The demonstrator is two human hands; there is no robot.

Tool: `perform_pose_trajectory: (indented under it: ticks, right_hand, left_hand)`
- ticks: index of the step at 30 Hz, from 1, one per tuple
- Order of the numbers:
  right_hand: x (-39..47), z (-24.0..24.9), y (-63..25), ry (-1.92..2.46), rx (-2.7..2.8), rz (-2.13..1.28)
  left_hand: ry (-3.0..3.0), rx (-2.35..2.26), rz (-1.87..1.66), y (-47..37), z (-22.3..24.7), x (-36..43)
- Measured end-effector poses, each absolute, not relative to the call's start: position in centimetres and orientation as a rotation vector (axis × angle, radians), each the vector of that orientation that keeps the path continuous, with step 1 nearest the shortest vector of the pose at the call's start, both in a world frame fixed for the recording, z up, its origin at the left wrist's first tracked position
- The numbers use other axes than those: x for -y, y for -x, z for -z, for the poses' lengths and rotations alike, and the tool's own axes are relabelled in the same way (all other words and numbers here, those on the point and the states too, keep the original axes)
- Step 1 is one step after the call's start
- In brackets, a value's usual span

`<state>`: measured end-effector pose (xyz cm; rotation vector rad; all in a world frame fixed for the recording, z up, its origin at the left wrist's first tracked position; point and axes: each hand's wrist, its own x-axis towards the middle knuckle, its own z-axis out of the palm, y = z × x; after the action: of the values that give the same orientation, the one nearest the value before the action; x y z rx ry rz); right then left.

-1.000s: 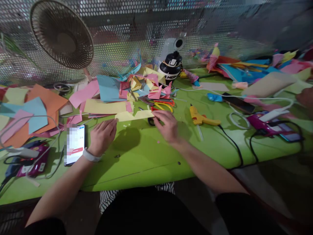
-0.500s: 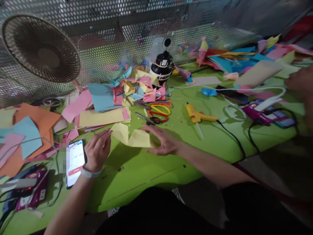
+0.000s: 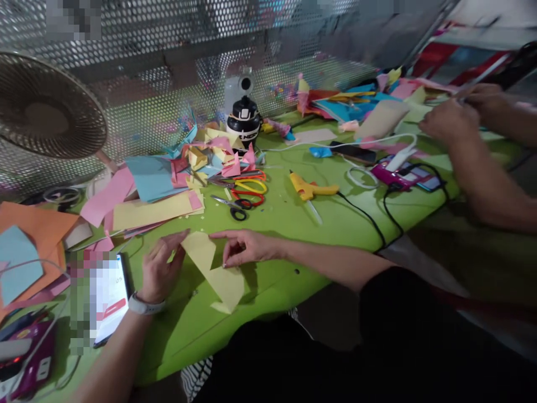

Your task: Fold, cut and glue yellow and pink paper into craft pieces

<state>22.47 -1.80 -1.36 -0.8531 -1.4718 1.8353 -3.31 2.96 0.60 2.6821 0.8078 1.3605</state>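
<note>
Notched yellow paper [image 3: 217, 281], now diagonal

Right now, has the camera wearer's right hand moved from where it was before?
Yes. The right hand has moved away from the black-handled scissors, toward the near edge of the green table.

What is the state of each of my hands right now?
Left hand: closed, holding yellow paper by its edge.
Right hand: partly open, at the paper's edge.
</note>
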Motion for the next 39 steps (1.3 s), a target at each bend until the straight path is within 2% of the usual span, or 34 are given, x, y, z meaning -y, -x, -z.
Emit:
perform_pose_trajectory:
  ticks: [4, 7, 13, 19, 24, 32, 39]
  right_hand:
    - [1.7, 1.5, -22.4, 0.942, 1.233, -1.763]
    - [1.5, 1.4, -22.2, 1.088, 1.175, -1.751]
    - [2.2, 1.1, -21.0, 1.111, 1.436, -1.537]
    - [2.6, 1.5, -20.7, 1.122, 1.449, -1.57]
    - [2.8, 1.9, -20.7, 1.092, 1.552, -1.586]
    - [3.2, 1.8, -20.4, 1.007, 1.694, -1.445]
    - [3.4, 2.3, -21.3, 1.004, 1.67, -1.272]
  left_hand:
    - [-2.683, -1.124, -1.478, 3.2, -0.3, -2.7]
    - [-2.716, -1.161, -1.435, 2.8, 0.1, -2.4]
    - [-2.773, -1.138, -1.114, 2.2, 0.4, -1.4]
    - [-2.634, -1.024, -0.89, 2.5, -1.0, -0.4]
    - [-2.386, -0.971, -0.784, 2.3, -1.2, 0.5]
    - [-2.088, -1.056, -0.873, 3.7, -1.9, -1.2]
    - [-1.979, -0.823, -0.48, 3.8, -3.1, -1.2]
